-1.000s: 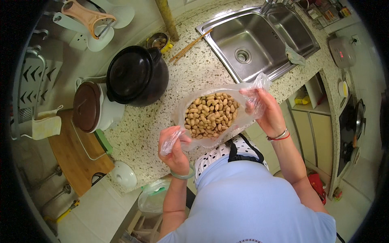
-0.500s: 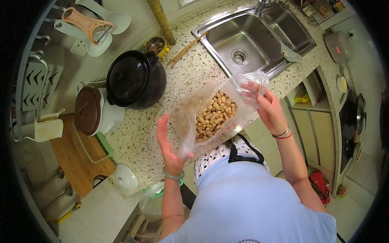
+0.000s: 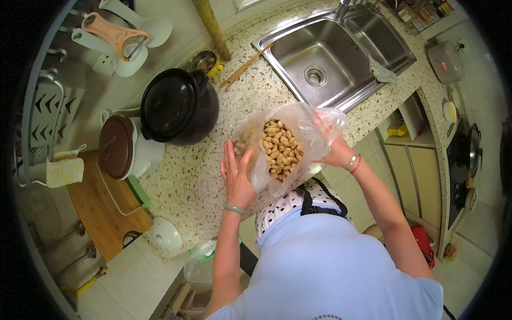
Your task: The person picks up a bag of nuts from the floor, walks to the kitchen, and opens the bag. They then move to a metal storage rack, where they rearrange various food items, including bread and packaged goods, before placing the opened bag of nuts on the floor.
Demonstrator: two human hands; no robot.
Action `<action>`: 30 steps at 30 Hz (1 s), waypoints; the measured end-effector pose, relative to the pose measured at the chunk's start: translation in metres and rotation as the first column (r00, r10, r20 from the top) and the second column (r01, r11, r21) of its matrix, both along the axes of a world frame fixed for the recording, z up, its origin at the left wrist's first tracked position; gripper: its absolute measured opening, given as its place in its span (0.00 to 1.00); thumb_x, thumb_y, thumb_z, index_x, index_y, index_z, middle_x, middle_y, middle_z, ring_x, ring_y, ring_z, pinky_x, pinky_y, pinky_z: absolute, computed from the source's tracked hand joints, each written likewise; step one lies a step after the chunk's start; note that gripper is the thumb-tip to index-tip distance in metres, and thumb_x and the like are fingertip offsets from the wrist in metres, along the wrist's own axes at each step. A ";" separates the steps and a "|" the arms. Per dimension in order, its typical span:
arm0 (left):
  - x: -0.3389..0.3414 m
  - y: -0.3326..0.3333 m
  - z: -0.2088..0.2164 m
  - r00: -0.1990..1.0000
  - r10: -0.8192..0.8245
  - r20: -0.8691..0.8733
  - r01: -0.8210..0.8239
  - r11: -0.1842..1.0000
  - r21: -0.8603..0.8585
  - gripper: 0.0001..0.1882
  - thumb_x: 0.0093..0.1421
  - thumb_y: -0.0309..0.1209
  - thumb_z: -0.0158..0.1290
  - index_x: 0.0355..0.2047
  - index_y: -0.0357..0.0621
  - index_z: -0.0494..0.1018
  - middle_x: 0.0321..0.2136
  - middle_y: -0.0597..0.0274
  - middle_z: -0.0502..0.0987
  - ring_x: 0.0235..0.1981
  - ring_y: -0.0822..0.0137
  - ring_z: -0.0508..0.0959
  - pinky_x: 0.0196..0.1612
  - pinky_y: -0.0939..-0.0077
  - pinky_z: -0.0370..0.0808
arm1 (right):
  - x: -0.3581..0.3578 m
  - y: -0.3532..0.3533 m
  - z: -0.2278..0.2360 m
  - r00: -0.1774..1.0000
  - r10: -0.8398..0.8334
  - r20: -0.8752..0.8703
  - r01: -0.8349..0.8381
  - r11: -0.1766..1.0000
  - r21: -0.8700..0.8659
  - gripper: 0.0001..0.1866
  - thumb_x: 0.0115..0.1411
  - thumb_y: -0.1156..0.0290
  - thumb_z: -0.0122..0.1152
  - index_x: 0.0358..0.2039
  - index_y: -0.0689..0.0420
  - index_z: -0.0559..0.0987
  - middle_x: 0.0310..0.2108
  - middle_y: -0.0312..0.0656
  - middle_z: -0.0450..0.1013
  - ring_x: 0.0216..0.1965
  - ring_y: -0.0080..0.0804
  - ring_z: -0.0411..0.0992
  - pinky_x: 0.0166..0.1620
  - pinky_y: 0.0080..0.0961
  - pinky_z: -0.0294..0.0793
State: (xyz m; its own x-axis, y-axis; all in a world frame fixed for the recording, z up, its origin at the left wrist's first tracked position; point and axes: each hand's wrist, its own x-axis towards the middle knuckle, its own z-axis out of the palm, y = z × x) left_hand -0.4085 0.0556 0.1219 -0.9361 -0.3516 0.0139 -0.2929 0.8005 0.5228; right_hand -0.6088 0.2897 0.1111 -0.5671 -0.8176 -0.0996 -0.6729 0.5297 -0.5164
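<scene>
A clear plastic bag (image 3: pixel 310 129) of unshelled peanuts (image 3: pixel 281 151) rests near the counter's front edge, its wide mouth facing up. My left hand (image 3: pixel 237 181) lies along the bag's left side, fingers stretched and thumb apart, touching the film. At the right side, my right hand (image 3: pixel 335 152) holds the bag's rim. Bunched film partly covers its fingers, which show blurred through the plastic.
Left of the bag stand a black lidded pot (image 3: pixel 181 106) and a white pot with a brown lid (image 3: pixel 116 146). Chopsticks (image 3: pixel 246 66) lie beside the steel sink (image 3: pixel 341 69). A wooden board (image 3: pixel 104 205) and a white lid (image 3: pixel 165 234) sit at lower left.
Both hands have moved closer together, the left one up and rightward, the right one down and leftward. The bag's mouth has become rounder, and film bunches around my right hand.
</scene>
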 end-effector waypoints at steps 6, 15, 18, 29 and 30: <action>-0.005 -0.009 -0.034 0.969 -0.004 -0.246 0.082 0.948 0.309 0.09 0.59 0.26 0.53 0.39 0.49 0.66 0.62 0.54 0.63 0.60 0.59 0.66 0.67 0.55 0.46 | 0.000 -0.050 -0.010 0.981 0.104 0.164 -0.048 0.949 -0.311 0.23 0.52 0.61 0.66 0.48 0.52 0.77 0.54 0.45 0.69 0.58 0.45 0.64 0.61 0.37 0.61; -0.031 0.038 -0.039 0.830 0.545 -0.118 -0.223 0.519 0.825 0.06 0.58 0.20 0.46 0.36 0.40 0.63 0.30 0.66 0.65 0.32 0.74 0.66 0.38 0.78 0.68 | 0.034 -0.044 -0.004 0.767 -0.069 0.637 0.310 0.910 -0.275 0.35 0.51 0.62 0.68 0.57 0.61 0.65 0.43 0.39 0.71 0.45 0.28 0.68 0.51 0.28 0.68; -0.051 0.052 -0.033 0.833 0.519 -0.193 -0.144 0.539 0.830 0.08 0.56 0.20 0.48 0.36 0.40 0.63 0.29 0.66 0.65 0.32 0.74 0.66 0.37 0.78 0.68 | 0.040 -0.022 -0.042 0.734 0.021 0.679 0.264 0.912 -0.315 0.37 0.50 0.61 0.68 0.58 0.60 0.64 0.54 0.46 0.65 0.54 0.37 0.65 0.58 0.33 0.64; -0.063 0.066 -0.014 0.885 0.231 -0.405 0.121 0.725 0.678 0.14 0.51 0.19 0.54 0.39 0.40 0.67 0.49 0.53 0.67 0.52 0.56 0.69 0.55 0.66 0.67 | 0.036 -0.016 -0.041 0.742 -0.127 0.658 0.467 0.803 -0.371 0.19 0.55 0.67 0.62 0.48 0.57 0.76 0.48 0.46 0.73 0.50 0.41 0.70 0.55 0.36 0.67; -0.058 0.063 -0.018 0.885 0.215 -0.413 0.165 0.684 0.710 0.16 0.51 0.21 0.54 0.41 0.39 0.67 0.50 0.52 0.66 0.53 0.54 0.68 0.56 0.66 0.67 | 0.037 -0.016 -0.043 0.712 -0.137 0.689 0.519 0.763 -0.385 0.18 0.55 0.67 0.62 0.47 0.57 0.77 0.47 0.47 0.73 0.50 0.41 0.70 0.54 0.36 0.67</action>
